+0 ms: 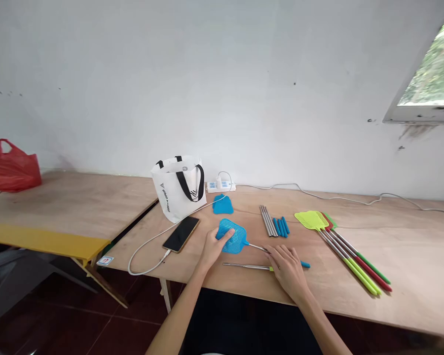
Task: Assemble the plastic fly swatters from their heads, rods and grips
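A blue fly swatter lies across the front of the table, held at both ends. My left hand pinches its mesh head, thumb on top. Over its metal rod lies my right hand, fingers closed down on it; the blue handle end sticks out to the right. Beneath that hand runs a thin metal rod with a yellow-green part, its rest hidden. Behind are blue swatter heads, several metal tubes and blue handle grips.
Several finished-looking fly swatters in yellow-green, red and green lie at the right. To the left are a phone on a white cable and a white tote bag. A power strip sits by the wall. A red bag stands on the neighbouring table.
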A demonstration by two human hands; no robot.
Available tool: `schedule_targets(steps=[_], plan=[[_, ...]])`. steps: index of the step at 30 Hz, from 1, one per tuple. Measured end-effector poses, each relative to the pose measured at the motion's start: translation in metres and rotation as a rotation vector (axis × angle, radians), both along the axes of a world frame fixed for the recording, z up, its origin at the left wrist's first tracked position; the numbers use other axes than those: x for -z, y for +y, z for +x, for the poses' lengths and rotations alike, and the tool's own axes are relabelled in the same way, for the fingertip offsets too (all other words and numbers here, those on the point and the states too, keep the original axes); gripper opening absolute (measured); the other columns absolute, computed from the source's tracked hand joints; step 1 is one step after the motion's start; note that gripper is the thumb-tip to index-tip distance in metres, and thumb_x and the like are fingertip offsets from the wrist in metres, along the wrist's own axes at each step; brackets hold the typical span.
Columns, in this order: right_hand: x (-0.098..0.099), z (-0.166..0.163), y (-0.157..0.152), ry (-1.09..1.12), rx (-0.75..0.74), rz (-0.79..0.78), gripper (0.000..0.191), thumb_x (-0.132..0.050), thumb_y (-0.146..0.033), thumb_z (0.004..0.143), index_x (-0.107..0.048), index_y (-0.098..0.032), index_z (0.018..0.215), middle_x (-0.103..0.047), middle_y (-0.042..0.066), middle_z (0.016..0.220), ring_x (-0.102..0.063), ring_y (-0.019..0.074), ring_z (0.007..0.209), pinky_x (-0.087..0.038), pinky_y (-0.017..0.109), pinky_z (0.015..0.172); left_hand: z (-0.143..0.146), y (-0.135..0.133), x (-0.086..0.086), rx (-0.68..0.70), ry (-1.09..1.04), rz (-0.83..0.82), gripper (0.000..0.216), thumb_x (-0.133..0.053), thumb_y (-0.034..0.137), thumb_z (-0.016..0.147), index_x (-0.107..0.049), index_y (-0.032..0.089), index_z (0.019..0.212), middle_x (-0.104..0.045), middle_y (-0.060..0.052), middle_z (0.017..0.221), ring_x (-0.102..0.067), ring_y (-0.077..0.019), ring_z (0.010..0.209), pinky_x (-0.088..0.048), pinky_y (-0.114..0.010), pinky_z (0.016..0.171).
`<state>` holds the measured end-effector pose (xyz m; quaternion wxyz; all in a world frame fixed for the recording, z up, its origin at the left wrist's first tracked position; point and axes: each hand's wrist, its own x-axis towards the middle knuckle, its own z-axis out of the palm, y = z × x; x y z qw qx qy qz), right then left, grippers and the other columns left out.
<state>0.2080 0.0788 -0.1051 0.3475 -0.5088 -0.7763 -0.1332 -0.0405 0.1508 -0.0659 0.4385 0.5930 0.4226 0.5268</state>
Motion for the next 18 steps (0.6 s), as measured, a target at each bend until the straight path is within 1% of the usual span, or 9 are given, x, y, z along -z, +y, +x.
schedule_targets(steps=[3, 5, 7, 10, 11, 13, 15, 16, 18], plan=[[0.001, 0.001, 0.002, 0.040, -0.016, -0.003, 0.027, -0.041, -0.025, 0.108, -0.068, -0.021, 0.110, -0.069, 0.004, 0.087, -0.059, 0.0192, 0.080, -0.038, 0.035, 0.080, -0.019, 0.008, -0.001, 0.069, 0.014, -0.038, 0.046, -0.070, 0.062, 0.082, -0.061, 0.019, 0.072, -0.058, 0.001, 0.067, -0.056, -0.0161, 0.064, -0.044, -0.025, 0.057], [0.000, 0.002, 0.001, 0.046, -0.051, -0.011, 0.027, -0.041, -0.025, 0.107, -0.068, -0.022, 0.113, -0.068, 0.004, 0.085, -0.059, 0.0195, 0.080, -0.039, 0.034, 0.077, -0.030, 0.013, -0.001, 0.042, 0.033, -0.032, 0.049, -0.060, 0.066, 0.088, -0.065, 0.019, 0.075, -0.061, -0.002, 0.068, -0.059, -0.0194, 0.067, -0.047, -0.027, 0.058], [-0.001, 0.002, -0.002, 0.046, -0.116, -0.024, 0.028, -0.041, -0.024, 0.107, -0.067, -0.023, 0.118, -0.068, 0.005, 0.087, -0.059, 0.0197, 0.080, -0.041, 0.034, 0.076, -0.038, 0.017, 0.000, 0.008, 0.092, 0.000, 0.049, -0.054, 0.065, 0.091, -0.068, 0.019, 0.080, -0.066, -0.004, 0.074, -0.063, -0.0229, 0.074, -0.051, -0.031, 0.064], [-0.006, -0.001, -0.008, 0.023, -0.252, -0.069, 0.029, -0.043, -0.022, 0.106, -0.066, -0.023, 0.123, -0.068, 0.005, 0.090, -0.061, 0.0184, 0.081, -0.044, 0.031, 0.073, -0.044, 0.025, 0.008, 0.020, 0.337, 0.105, 0.042, -0.059, 0.059, 0.089, -0.072, 0.019, 0.092, -0.073, -0.009, 0.099, -0.067, -0.0283, 0.095, -0.054, -0.039, 0.084], [-0.008, -0.002, -0.010, 0.001, -0.295, -0.086, 0.028, -0.044, -0.022, 0.105, -0.066, -0.023, 0.123, -0.068, 0.005, 0.090, -0.062, 0.0178, 0.081, -0.044, 0.029, 0.071, -0.045, 0.028, 0.011, 0.024, 0.452, 0.143, 0.041, -0.062, 0.058, 0.086, -0.072, 0.020, 0.099, -0.072, -0.011, 0.111, -0.065, -0.0307, 0.106, -0.052, -0.042, 0.093], [-0.011, -0.005, -0.013, -0.058, -0.344, -0.098, 0.027, -0.046, -0.022, 0.105, -0.068, -0.023, 0.121, -0.068, 0.004, 0.088, -0.062, 0.0169, 0.078, -0.043, 0.028, 0.068, -0.045, 0.032, 0.020, 0.005, 0.671, 0.169, 0.050, -0.070, 0.057, 0.079, -0.071, 0.021, 0.113, -0.064, -0.015, 0.133, -0.055, -0.0358, 0.127, -0.042, -0.049, 0.108], [-0.012, -0.007, -0.014, -0.106, -0.342, -0.091, 0.027, -0.047, -0.023, 0.105, -0.069, -0.024, 0.120, -0.068, 0.004, 0.086, -0.062, 0.0171, 0.077, -0.043, 0.028, 0.068, -0.046, 0.034, 0.026, -0.013, 0.807, 0.134, 0.062, -0.074, 0.056, 0.075, -0.066, 0.021, 0.125, -0.055, -0.018, 0.147, -0.043, -0.0392, 0.140, -0.035, -0.053, 0.114], [-0.012, -0.008, -0.013, -0.117, -0.330, -0.089, 0.027, -0.046, -0.023, 0.105, -0.069, -0.024, 0.121, -0.069, 0.004, 0.087, -0.062, 0.0174, 0.078, -0.043, 0.028, 0.069, -0.047, 0.034, 0.027, -0.014, 0.838, 0.114, 0.065, -0.074, 0.055, 0.076, -0.063, 0.020, 0.130, -0.053, -0.018, 0.149, -0.042, -0.0396, 0.142, -0.034, -0.053, 0.115], [-0.011, -0.008, -0.011, -0.126, -0.301, -0.102, 0.029, -0.045, -0.024, 0.106, -0.068, -0.025, 0.124, -0.070, 0.005, 0.088, -0.063, 0.0177, 0.080, -0.044, 0.029, 0.072, -0.052, 0.031, 0.026, 0.006, 0.857, 0.108, 0.064, -0.072, 0.052, 0.079, -0.060, 0.020, 0.134, -0.056, -0.018, 0.145, -0.045, -0.0383, 0.139, -0.036, -0.050, 0.113]])
